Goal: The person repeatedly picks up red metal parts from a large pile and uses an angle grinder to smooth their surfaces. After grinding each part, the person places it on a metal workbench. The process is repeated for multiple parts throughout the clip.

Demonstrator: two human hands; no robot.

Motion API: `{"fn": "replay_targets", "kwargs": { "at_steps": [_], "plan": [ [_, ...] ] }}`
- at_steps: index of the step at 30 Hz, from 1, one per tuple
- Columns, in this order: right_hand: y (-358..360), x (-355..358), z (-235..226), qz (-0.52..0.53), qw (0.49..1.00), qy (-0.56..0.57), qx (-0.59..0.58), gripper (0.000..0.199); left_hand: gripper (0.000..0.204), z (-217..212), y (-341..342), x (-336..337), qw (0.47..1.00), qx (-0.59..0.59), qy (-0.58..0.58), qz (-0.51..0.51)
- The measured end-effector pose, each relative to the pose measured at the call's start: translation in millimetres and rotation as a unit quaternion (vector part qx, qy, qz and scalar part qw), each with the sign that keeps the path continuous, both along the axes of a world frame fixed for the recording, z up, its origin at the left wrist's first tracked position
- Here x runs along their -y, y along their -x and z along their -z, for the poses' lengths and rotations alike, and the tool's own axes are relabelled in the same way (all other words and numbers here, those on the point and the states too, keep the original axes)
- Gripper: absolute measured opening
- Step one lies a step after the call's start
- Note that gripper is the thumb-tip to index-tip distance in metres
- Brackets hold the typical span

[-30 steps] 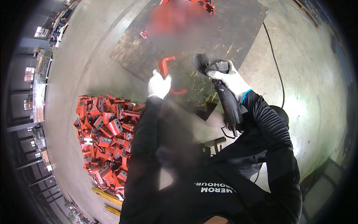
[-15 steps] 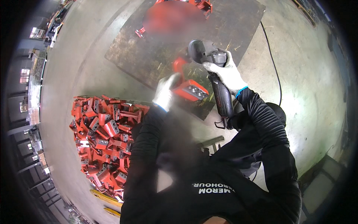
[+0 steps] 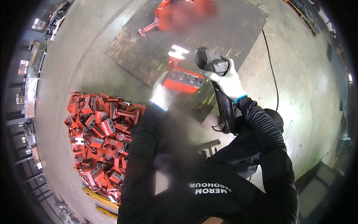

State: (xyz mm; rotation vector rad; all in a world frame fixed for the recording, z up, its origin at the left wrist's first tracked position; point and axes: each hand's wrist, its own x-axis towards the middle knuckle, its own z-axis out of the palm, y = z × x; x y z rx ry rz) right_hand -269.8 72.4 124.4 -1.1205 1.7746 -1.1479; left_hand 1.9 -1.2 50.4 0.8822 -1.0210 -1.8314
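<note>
My left hand (image 3: pixel 162 92), in a white glove, is closed round a red metal bracket (image 3: pixel 182 86). The bracket has a bare grey face with several holes, turned up toward me, and a shiny forked end (image 3: pixel 179 52) pointing away. Just to its right, my gloved right hand (image 3: pixel 230 80) grips a black angle grinder (image 3: pixel 214 61) near its head. The grinder's round disc guard (image 3: pixel 200 58) lies close to the bracket's forked end, with a gap between them. Its long body (image 3: pixel 225 104) slants down toward my knee.
A dark, worn tabletop (image 3: pixel 141 56) lies beneath my hands, with more red brackets (image 3: pixel 179 15), partly blurred, at its far side. On my left is a big heap of red brackets (image 3: pixel 100 138), with yellow forks (image 3: pixel 99 198) below. A black cable (image 3: pixel 274 71) runs along the floor at right.
The bracket has turned in my left hand, so its holed face shows more fully and its shiny forked end has come into sight. The grinder has shifted slightly right and nearer me.
</note>
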Motion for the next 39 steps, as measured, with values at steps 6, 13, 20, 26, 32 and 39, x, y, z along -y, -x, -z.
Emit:
{"fn": "replay_targets", "kwargs": {
  "at_steps": [6, 13, 20, 26, 32, 39],
  "plan": [
    [-5, -1, -4, -0.071, 0.958, 0.071, -0.27, 0.086, 0.037, -9, 11, 2, 0.872, 0.358, 0.309, 0.126],
    [-9, -3, -5, -0.077, 0.938, 0.103, -0.321, 0.081, 0.037, -45, 26, -6, 0.289, 0.672, 0.646, 0.219],
    [-14, -4, 6, -0.099, 0.934, 0.104, -0.327, 0.082, 0.043, 35, 5, 4, 0.897, 0.272, 0.335, 0.099],
    [-1, -8, 3, -0.088, 0.921, 0.112, -0.361, 0.084, 0.031, -47, 38, -13, 0.976, -0.101, -0.192, 0.002],
    [-6, -7, 6, -0.112, 0.933, 0.074, -0.333, 0.077, 0.037, 7, -1, 5, 0.949, 0.181, 0.218, 0.135],
    [-5, -7, -3, -0.098, 0.934, 0.094, -0.331, 0.074, 0.04, -37, 14, -12, 0.99, -0.056, -0.13, 0.014]
  ]
}}
